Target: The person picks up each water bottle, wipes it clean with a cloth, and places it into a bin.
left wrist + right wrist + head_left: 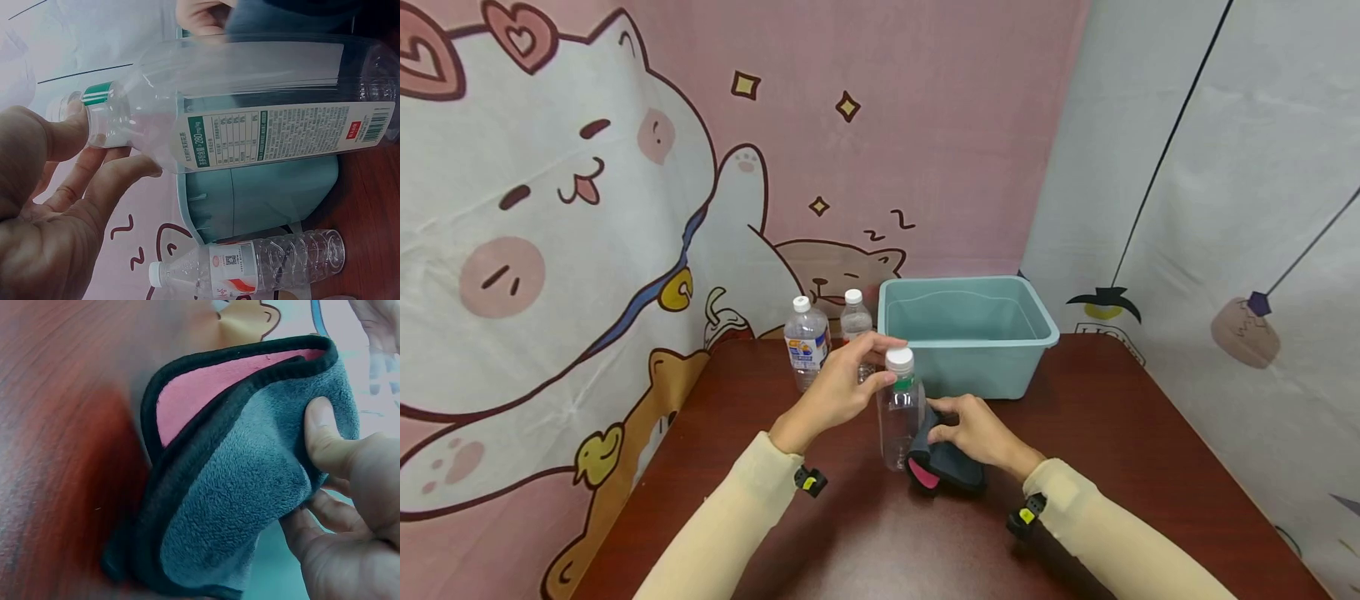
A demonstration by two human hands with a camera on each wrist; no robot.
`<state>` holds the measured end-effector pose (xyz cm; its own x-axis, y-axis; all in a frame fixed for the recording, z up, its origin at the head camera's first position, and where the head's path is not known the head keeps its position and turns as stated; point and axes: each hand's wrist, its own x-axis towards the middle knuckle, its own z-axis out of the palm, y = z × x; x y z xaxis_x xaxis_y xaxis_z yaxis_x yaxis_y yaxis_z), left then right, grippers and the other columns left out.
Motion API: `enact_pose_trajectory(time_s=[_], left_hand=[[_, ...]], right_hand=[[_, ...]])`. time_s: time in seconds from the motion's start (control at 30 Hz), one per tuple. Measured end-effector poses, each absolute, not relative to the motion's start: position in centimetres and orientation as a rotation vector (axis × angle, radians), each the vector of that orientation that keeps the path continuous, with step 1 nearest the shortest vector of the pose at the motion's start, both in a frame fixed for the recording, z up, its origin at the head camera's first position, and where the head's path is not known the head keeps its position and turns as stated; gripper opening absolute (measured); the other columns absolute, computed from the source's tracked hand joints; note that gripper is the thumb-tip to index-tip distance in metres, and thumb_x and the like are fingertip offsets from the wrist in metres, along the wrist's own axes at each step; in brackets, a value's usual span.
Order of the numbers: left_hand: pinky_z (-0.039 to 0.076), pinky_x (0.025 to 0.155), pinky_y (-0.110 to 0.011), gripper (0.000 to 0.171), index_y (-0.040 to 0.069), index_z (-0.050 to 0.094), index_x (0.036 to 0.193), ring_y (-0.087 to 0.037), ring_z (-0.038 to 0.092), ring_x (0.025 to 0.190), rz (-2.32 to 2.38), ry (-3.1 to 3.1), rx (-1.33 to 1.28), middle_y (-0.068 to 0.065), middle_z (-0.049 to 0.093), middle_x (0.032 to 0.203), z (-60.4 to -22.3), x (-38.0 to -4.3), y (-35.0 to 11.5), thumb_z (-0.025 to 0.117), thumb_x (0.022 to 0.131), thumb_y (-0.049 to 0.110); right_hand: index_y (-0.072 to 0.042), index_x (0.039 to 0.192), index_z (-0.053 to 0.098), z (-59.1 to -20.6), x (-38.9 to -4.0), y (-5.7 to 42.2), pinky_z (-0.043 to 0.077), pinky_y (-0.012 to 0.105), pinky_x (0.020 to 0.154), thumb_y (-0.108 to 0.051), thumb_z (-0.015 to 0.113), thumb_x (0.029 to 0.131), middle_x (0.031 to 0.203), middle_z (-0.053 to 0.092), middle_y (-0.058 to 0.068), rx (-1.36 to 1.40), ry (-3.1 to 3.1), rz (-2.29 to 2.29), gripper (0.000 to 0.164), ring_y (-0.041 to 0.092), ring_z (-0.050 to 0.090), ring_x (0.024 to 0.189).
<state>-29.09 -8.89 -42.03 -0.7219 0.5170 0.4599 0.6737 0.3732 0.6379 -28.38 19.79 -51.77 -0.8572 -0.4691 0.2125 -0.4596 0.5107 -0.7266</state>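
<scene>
A clear plastic bottle point(898, 425) with a white cap and green neck band stands upright near the middle of the table. My left hand point(842, 379) pinches it at the neck, just under the cap. In the left wrist view the bottle's printed label point(269, 134) faces the camera. My right hand point(973, 429) grips a folded cloth point(231, 481), grey plush outside and pink inside with black edging. The cloth is right beside the bottle, its lower part near the tabletop; whether it touches the bottle I cannot tell.
A light teal plastic bin point(977, 367) stands behind the hands. Left of it are a bottle with a blue-and-white label point(807, 350) and a smaller bottle point(275, 265) with a red-and-white label. The brown table point(865, 550) meets a cartoon-printed curtain point(925, 125) at the back.
</scene>
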Motion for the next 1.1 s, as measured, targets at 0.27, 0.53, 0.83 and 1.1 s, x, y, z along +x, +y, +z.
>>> enact_pose_trajectory(time_s=[0.27, 0.53, 0.83, 1.1], left_hand=[[0.069, 0.108, -0.042, 0.051, 0.015, 0.067, 0.155, -0.027, 0.083, 0.123, -1.276, -2.449, -1.066, -0.007, 0.077, 0.146, -41.9, -29.1, -9.0, 0.083, 0.107, 0.005], [0.069, 0.11, -0.046, 0.049, 0.016, 0.067, 0.155, -0.026, 0.082, 0.124, -1.289, -2.471, -1.049, -0.006, 0.076, 0.146, -41.9, -29.0, -9.0, 0.082, 0.108, 0.007], [0.07, 0.105, -0.038, 0.051, 0.016, 0.066, 0.155, -0.025, 0.083, 0.122, -1.283, -2.444, -1.079, -0.006, 0.077, 0.145, -42.1, -29.2, -8.9, 0.083, 0.107, 0.005], [0.07, 0.101, -0.032, 0.049, 0.014, 0.067, 0.154, -0.026, 0.083, 0.121, -1.271, -2.458, -1.075, -0.007, 0.077, 0.146, -41.9, -29.4, -9.0, 0.081, 0.108, 0.002]], right_hand=[[-0.003, 0.154, 0.074, -50.0, -28.4, 19.5, 0.067, 0.022, 0.097, -0.007, 0.091, 0.101, 0.147, 0.081, 0.018, -0.864, 2.629, -1.534, 0.056, 0.019, 0.083, 0.122], [-0.003, 0.153, 0.075, -48.5, -28.2, 19.4, 0.067, 0.019, 0.097, -0.008, 0.089, 0.102, 0.144, 0.081, 0.019, -0.927, 2.692, -1.638, 0.053, 0.017, 0.083, 0.121], [-0.012, 0.144, 0.084, -45.8, -28.3, 17.8, 0.064, 0.018, 0.084, -0.015, 0.089, 0.104, 0.135, 0.085, 0.008, -0.945, 2.82, -1.747, 0.041, 0.007, 0.081, 0.107], [-0.009, 0.144, 0.083, -44.9, -28.3, 16.9, 0.065, 0.017, 0.087, -0.013, 0.086, 0.106, 0.135, 0.085, 0.011, -0.952, 2.838, -1.762, 0.038, 0.019, 0.084, 0.11]])
